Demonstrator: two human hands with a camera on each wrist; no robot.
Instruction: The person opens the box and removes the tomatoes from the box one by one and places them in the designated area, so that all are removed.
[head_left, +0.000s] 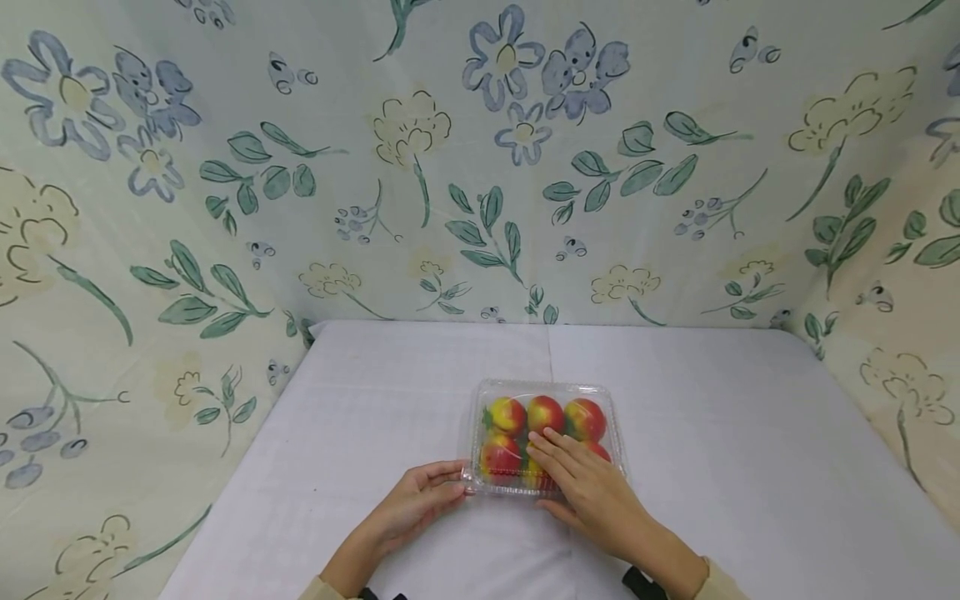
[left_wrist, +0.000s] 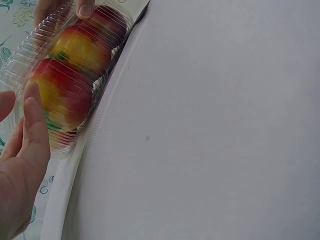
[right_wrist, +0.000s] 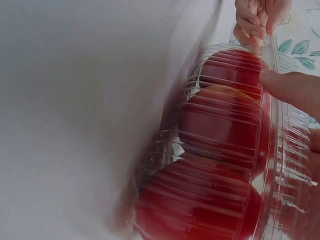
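Observation:
A clear plastic clamshell box (head_left: 547, 389) stands on the white table, its ridged lid down over several red-and-yellow, peach-like fruits (head_left: 545, 414). Green bits show among the fruits. My left hand (head_left: 420, 500) pinches the box's near left corner between thumb and fingers. In the left wrist view, its fingers (left_wrist: 32, 125) lie against the ridged end of the box. Across the lid rests my right hand (head_left: 592, 492), fingers straight, covering part of the front row of fruits. The right thumb (right_wrist: 290, 87) touches the near side of the rim in the right wrist view.
A white cloth (head_left: 375, 400) with a seam covers the table. Floral fabric (head_left: 487, 250) hangs behind it and along both sides. Dark straps (head_left: 642, 583) show at the wrists, near the beige sleeves (head_left: 720, 582).

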